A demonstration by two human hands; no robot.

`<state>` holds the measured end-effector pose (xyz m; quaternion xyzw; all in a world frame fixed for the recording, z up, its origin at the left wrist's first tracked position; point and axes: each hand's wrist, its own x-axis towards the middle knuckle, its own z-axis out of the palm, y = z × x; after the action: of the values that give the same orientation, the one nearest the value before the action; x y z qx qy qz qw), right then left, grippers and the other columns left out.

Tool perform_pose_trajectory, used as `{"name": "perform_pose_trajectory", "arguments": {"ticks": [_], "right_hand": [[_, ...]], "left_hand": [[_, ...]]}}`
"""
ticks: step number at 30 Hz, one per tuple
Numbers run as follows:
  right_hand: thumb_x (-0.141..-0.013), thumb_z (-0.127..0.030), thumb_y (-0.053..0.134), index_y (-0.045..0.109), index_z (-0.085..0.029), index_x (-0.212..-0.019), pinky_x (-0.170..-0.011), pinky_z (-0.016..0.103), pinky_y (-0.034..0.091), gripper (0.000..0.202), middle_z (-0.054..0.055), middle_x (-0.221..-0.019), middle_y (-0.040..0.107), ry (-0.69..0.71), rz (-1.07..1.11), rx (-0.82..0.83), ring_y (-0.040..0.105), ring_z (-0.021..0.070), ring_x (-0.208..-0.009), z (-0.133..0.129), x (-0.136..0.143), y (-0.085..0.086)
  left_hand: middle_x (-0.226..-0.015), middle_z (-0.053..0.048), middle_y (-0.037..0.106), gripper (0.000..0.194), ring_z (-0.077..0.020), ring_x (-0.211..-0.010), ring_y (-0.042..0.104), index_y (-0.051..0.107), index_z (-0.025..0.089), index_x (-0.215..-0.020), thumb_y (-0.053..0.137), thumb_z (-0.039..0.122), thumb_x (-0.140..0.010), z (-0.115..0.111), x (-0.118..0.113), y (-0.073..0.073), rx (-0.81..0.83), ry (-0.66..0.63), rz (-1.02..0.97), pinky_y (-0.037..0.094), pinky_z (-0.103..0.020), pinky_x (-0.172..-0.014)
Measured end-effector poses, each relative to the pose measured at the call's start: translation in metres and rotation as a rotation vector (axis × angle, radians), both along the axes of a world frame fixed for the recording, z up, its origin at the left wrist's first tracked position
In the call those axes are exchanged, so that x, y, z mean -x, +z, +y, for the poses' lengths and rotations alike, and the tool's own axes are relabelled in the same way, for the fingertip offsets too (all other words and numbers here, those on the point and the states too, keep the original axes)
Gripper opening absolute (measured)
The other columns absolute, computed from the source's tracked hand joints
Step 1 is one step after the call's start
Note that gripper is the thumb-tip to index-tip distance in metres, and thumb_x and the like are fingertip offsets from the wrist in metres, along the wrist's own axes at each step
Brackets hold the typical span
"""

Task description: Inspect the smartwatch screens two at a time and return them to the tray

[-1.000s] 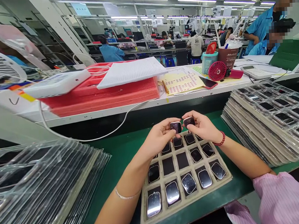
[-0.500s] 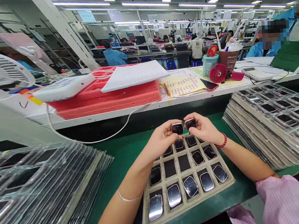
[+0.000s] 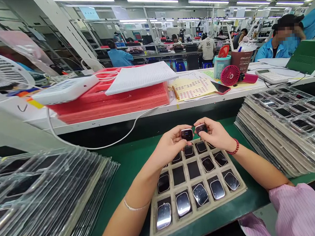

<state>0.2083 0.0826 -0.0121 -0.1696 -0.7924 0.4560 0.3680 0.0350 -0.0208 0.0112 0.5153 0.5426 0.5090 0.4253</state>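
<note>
My left hand (image 3: 171, 141) pinches a square watch body (image 3: 186, 134) by its sides, its dark screen facing me with faint lit marks. Beside it, my right hand (image 3: 215, 133) grips a second watch body (image 3: 201, 128), the thumb over its lower edge. Both hands are raised above the far side of a beige compartment tray (image 3: 198, 213). Watch bodies lie in most of its visible pockets, such as a silvery one (image 3: 164, 215) at the near left corner. Two neighbouring pockets in the middle show only their dark bottoms. My left hand hides part of the tray's far left.
Stacks of clear trays with watch bodies stand at left (image 3: 54, 199) and right (image 3: 281, 137). Behind, a white shelf (image 3: 136, 118) bears red foam (image 3: 115, 107), papers, a phone, a pink fan (image 3: 230, 75) and cups. A white cable hangs down. Several people sit farther back.
Both hands keep hold of their watch bodies in nearly the same place. The lit marks on the left one's screen look different. The person at the back right has moved, with a hand now near the head.
</note>
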Motion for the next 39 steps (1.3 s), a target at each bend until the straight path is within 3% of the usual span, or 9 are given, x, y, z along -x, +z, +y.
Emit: {"name": "perform_pose_trajectory", "arguments": {"ticks": [7, 13, 18, 22, 26, 30, 39], "right_hand": [[-0.077, -0.014, 0.057, 0.059, -0.019, -0.114, -0.061, 0.024, 0.052, 0.037, 0.004, -0.098, 0.066, 0.015, -0.031, -0.017, 0.063, 0.014, -0.074, 0.001, 0.0, -0.001], [-0.085, -0.022, 0.053, 0.061, -0.016, -0.104, -0.063, 0.026, 0.055, 0.022, 0.003, -0.089, 0.065, 0.08, 0.029, 0.105, 0.062, 0.0129, -0.067, -0.001, -0.001, 0.005], [-0.077, -0.017, 0.057, 0.061, -0.018, -0.109, -0.064, 0.026, 0.055, 0.032, 0.004, -0.094, 0.066, 0.069, -0.011, 0.06, 0.062, 0.0132, -0.07, -0.003, -0.001, 0.007], [-0.082, -0.021, 0.053, 0.062, -0.017, -0.102, -0.062, 0.025, 0.055, 0.021, 0.002, -0.086, 0.064, 0.113, 0.01, 0.122, 0.061, 0.0132, -0.068, -0.004, -0.002, 0.008], [-0.079, -0.019, 0.058, 0.061, -0.018, -0.107, -0.058, 0.023, 0.05, 0.029, 0.003, -0.092, 0.064, 0.064, -0.029, 0.079, 0.061, 0.013, -0.069, -0.002, -0.003, 0.007], [-0.079, -0.017, 0.056, 0.06, -0.018, -0.104, -0.059, 0.023, 0.048, 0.025, 0.003, -0.088, 0.065, 0.037, -0.035, 0.008, 0.061, 0.0142, -0.072, -0.001, -0.003, 0.004], [-0.076, -0.016, 0.056, 0.058, -0.019, -0.115, -0.062, 0.023, 0.05, 0.04, 0.005, -0.102, 0.064, 0.052, -0.091, -0.005, 0.062, 0.0173, -0.086, -0.003, -0.005, 0.008]], "left_hand": [[-0.094, -0.005, 0.068, 0.045, -0.018, -0.075, 0.071, 0.061, 0.014, -0.114, 0.065, 0.02, -0.07, 0.0, 0.0, 0.001, -0.002, 0.012, 0.019, 0.046, -0.02, -0.053], [-0.091, -0.006, 0.07, 0.034, -0.0142, -0.063, 0.067, 0.065, 0.012, -0.105, 0.067, 0.034, -0.079, -0.002, 0.0, 0.001, -0.047, 0.025, 0.06, 0.049, -0.023, -0.054], [-0.099, -0.007, 0.07, 0.035, -0.0148, -0.07, 0.067, 0.065, 0.013, -0.108, 0.068, 0.029, -0.076, -0.003, -0.001, 0.0, -0.049, 0.024, 0.082, 0.053, -0.026, -0.063], [-0.093, -0.005, 0.069, 0.03, -0.0137, -0.068, 0.064, 0.065, 0.013, -0.102, 0.066, 0.03, -0.078, -0.002, -0.002, 0.0, -0.062, 0.005, 0.047, 0.055, -0.028, -0.065], [-0.098, -0.005, 0.069, 0.044, -0.0173, -0.078, 0.068, 0.062, 0.015, -0.114, 0.068, 0.021, -0.071, -0.003, -0.001, 0.002, -0.023, 0.001, 0.07, 0.05, -0.023, -0.06], [-0.098, -0.006, 0.069, 0.041, -0.0168, -0.075, 0.069, 0.062, 0.014, -0.115, 0.062, 0.023, -0.074, -0.001, 0.002, 0.002, -0.001, -0.009, 0.032, 0.046, -0.021, -0.053], [-0.1, -0.005, 0.07, 0.049, -0.0173, -0.079, 0.069, 0.063, 0.016, -0.116, 0.061, 0.014, -0.067, -0.002, 0.0, 0.003, -0.023, -0.002, 0.026, 0.053, -0.025, -0.064]]}}
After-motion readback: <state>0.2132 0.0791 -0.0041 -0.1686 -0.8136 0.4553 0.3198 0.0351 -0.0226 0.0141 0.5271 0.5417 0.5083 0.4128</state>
